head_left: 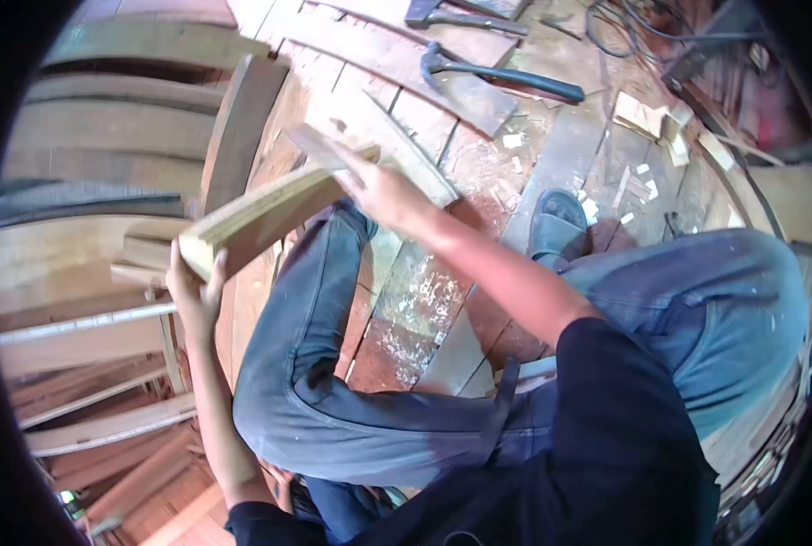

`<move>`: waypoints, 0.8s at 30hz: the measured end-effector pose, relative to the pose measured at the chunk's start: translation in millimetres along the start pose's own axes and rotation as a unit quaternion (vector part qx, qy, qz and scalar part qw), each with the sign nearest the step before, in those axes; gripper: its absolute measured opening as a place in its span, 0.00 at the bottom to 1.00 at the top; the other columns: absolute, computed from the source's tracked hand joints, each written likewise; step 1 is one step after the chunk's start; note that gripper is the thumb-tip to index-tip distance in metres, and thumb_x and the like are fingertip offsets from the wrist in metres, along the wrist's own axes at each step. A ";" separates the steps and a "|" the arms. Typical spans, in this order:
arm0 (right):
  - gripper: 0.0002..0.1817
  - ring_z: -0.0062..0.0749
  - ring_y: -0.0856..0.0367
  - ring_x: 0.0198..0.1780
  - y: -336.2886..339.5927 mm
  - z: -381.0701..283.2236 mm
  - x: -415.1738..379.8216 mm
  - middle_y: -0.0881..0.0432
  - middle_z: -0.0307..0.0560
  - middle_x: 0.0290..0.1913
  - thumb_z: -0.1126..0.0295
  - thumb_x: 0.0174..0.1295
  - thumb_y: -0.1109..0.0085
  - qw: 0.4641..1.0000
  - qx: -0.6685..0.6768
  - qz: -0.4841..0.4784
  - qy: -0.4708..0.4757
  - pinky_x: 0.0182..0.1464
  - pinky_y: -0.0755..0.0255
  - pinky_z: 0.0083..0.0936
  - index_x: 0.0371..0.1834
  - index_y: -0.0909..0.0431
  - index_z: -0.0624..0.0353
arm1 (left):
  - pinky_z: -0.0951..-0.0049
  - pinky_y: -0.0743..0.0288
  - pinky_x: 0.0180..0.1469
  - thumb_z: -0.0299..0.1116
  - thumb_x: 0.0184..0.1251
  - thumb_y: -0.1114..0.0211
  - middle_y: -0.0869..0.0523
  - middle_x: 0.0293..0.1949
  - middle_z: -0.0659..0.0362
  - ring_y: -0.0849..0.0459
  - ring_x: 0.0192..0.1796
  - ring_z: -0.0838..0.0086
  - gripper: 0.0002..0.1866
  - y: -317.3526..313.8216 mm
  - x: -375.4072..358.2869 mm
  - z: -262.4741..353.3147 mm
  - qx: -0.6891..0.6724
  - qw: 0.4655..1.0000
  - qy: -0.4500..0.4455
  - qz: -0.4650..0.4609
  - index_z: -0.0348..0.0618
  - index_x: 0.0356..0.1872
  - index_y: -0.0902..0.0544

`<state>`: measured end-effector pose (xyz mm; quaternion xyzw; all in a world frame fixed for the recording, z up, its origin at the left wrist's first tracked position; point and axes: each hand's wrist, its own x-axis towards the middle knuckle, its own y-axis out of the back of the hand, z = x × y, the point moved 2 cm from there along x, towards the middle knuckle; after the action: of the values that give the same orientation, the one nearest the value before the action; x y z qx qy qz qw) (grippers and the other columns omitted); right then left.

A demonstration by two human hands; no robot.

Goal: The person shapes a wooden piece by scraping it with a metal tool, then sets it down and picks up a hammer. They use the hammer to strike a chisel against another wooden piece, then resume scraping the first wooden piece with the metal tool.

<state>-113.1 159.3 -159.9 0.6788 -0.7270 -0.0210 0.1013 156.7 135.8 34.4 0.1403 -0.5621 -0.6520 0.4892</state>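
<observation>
Left hand point(197, 284) grasping one wooden block point(269, 205), right hand point(376, 189) clutching one blurred flat piece point(317, 147), two handled tools point(533, 84) beyond

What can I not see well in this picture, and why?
Head view:
Thin piece in the right hand: its kind is lost in blur.
Beam: its far end is behind the right hand.
Upper tool: its head is cut by the top edge.
Left foot: hidden behind the beam and hand.
</observation>
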 end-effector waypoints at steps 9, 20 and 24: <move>0.32 0.34 0.19 0.18 12.2 -105.7 -20.4 0.16 0.52 0.22 0.59 0.80 0.54 0.990 0.098 -0.099 0.032 0.28 0.22 0.38 0.85 0.48 0.45 | 0.72 0.22 0.56 0.24 0.67 0.26 0.16 0.51 0.51 0.18 0.52 0.74 0.33 4.0 -9.2 -29.2 -0.032 0.998 0.052 0.015 0.24 0.69 0.33; 0.30 0.48 0.10 0.32 2.7 54.4 9.1 0.13 0.61 0.29 0.57 0.80 0.55 0.981 -0.068 -0.010 -0.183 0.45 0.16 0.46 0.83 0.44 0.42 | 0.75 0.26 0.57 0.29 0.71 0.29 0.17 0.54 0.54 0.19 0.54 0.75 0.26 13.4 -20.8 -37.5 -0.089 0.988 0.124 -0.022 0.30 0.66 0.28; 0.28 0.52 0.10 0.31 9.0 -26.8 -2.8 0.14 0.65 0.28 0.58 0.80 0.55 0.996 0.049 -0.037 -0.061 0.40 0.16 0.48 0.81 0.40 0.46 | 0.74 0.25 0.58 0.26 0.70 0.29 0.17 0.54 0.55 0.19 0.54 0.75 0.27 11.7 -19.0 -35.7 -0.087 0.989 0.121 0.008 0.30 0.66 0.29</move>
<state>-117.1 165.6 -132.4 0.7065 -0.7067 -0.0304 0.0220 197.6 130.9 25.9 0.1711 -0.4409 -0.6727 0.5691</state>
